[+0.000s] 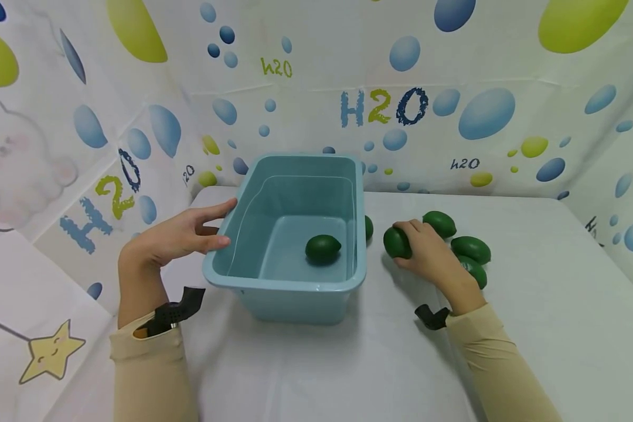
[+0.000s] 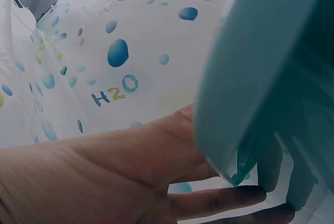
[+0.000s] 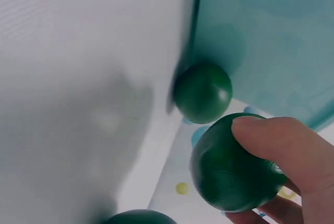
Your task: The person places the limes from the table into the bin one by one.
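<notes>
You are gripping a green lime (image 1: 397, 242) in your right hand (image 1: 427, 251) | left hand (image 1: 176, 237), fingers loose, is steadying the blue tub (image 1: 274, 281) | lift it toward 9 o'clock, clearing the rim.

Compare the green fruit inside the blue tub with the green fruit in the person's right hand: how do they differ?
The tub fruit lies free on the tub floor; the held fruit sits on the table outside, gripped by the right hand. The tub fruit shows whole; fingers partly cover the held fruit. Both are dark green ovals.
</notes>
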Demonstrator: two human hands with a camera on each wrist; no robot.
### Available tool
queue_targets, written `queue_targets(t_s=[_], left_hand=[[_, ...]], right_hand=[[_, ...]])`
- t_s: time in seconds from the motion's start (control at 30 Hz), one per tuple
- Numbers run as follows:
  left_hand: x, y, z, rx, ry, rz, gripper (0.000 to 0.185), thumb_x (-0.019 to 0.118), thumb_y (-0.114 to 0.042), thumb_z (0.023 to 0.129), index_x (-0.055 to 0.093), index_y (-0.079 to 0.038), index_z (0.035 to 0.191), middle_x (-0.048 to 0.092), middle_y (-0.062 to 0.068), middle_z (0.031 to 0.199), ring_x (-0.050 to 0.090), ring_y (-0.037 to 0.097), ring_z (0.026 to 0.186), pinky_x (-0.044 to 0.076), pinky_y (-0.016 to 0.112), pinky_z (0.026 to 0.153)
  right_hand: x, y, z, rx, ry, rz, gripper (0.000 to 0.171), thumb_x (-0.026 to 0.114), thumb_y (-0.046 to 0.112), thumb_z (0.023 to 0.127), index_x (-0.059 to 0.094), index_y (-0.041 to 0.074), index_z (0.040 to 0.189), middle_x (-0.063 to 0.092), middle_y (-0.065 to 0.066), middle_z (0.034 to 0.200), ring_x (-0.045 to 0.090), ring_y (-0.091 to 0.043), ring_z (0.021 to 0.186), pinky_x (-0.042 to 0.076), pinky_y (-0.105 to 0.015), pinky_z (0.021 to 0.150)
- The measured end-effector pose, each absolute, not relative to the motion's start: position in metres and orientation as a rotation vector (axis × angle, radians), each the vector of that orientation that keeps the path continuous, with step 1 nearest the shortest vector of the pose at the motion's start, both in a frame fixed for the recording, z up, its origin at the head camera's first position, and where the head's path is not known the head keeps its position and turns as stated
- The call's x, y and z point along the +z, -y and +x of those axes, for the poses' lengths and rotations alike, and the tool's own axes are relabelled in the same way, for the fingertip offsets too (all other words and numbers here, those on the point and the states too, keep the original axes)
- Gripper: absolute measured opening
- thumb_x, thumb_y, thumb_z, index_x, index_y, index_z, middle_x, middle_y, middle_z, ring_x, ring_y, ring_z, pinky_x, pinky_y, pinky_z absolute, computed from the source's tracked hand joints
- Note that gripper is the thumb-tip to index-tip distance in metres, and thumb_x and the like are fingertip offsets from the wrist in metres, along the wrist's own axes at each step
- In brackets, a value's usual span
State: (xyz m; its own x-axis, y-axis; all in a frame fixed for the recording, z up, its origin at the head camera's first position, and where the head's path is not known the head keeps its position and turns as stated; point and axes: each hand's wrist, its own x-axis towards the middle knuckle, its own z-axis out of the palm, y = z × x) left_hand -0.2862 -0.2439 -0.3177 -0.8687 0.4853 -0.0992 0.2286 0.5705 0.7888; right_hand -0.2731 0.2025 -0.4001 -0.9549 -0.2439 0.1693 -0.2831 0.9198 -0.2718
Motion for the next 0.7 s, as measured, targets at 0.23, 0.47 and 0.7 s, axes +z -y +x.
queue_targets(t_s=[0.23, 0.47, 0.7], left_hand=[[-0.317, 0.243, -0.286, 1.198, -2.497, 0.563, 0.08, 0.068, -0.031, 0.087, 0.02, -0.032, 0.151, 0.029, 0.006, 0.155, 0.045, 0.041, 0.13, 0.043, 0.059, 0.094], [-0.317, 0.243, -0.286, 1.197, -2.492, 0.577, 0.079, 0.067, -0.032, 0.087, 0.021, -0.033, 0.151, 0.03, 0.007, 0.155, 0.045, 0.041, 0.13, 0.043, 0.059, 0.095], [-0.317, 0.243, -0.287, 1.205, -2.479, 0.58, 0.079, 0.067, -0.03, 0.087, 0.02, -0.031, 0.151, 0.03, 0.007, 0.155, 0.045, 0.042, 0.13, 0.043, 0.059, 0.094]], right_hand=[[-0.391, -0.2, -0.27, 0.501, 2.874, 0.375, 0.072, 0.077, 0.023, 0.078, 0.042, 0.003, 0.138, 0.049, -0.02, 0.133, 0.047, -0.038, 0.121, 0.043, -0.052, 0.098], [-0.383, -0.192, -0.265, 0.544, 2.814, 0.331, 0.074, 0.077, 0.025, 0.077, 0.042, 0.002, 0.138, 0.049, -0.02, 0.134, 0.049, -0.037, 0.121, 0.045, -0.052, 0.098], [-0.377, -0.187, -0.26, 0.591, 2.726, 0.319, 0.075, 0.078, 0.025, 0.076, 0.042, 0.003, 0.138, 0.051, -0.019, 0.131, 0.05, -0.036, 0.118, 0.045, -0.052, 0.097]])
